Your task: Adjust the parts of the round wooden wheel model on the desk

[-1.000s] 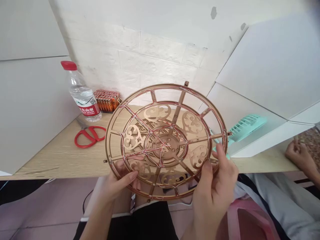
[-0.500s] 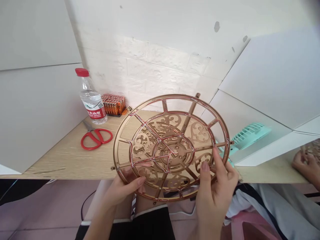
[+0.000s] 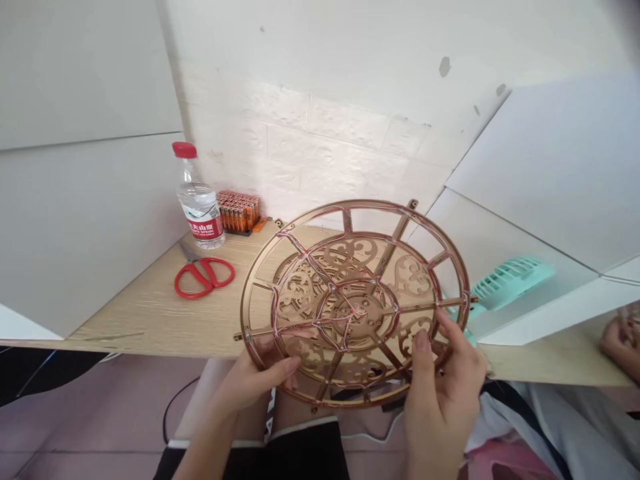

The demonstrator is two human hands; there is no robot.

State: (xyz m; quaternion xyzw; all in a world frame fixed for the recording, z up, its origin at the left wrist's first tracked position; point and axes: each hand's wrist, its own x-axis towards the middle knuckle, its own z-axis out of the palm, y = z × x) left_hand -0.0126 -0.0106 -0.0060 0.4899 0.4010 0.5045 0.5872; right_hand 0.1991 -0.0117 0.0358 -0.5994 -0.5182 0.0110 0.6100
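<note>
A round, copper-coloured openwork frame (image 3: 356, 301) with scrolls, spokes and thin red-and-white wire along its ribs is held tilted over the front edge of the wooden desk (image 3: 150, 313). My left hand (image 3: 255, 383) grips its lower left rim, thumb on top and fingers behind. My right hand (image 3: 443, 387) holds the lower right rim, thumb and forefinger pinching at the ribs there.
On the desk to the left lie red scissors (image 3: 204, 277), a water bottle with a red cap (image 3: 198, 200) and a pack of orange batteries (image 3: 239, 212). A mint-green fan (image 3: 510, 275) sits behind the frame at right. Another person's hand (image 3: 620, 337) is at the far right edge.
The view has shifted, so the frame and both hands sit lower and further right. My grip on the rim is unchanged; my right fingers have shifted slightly along the ribs.
</note>
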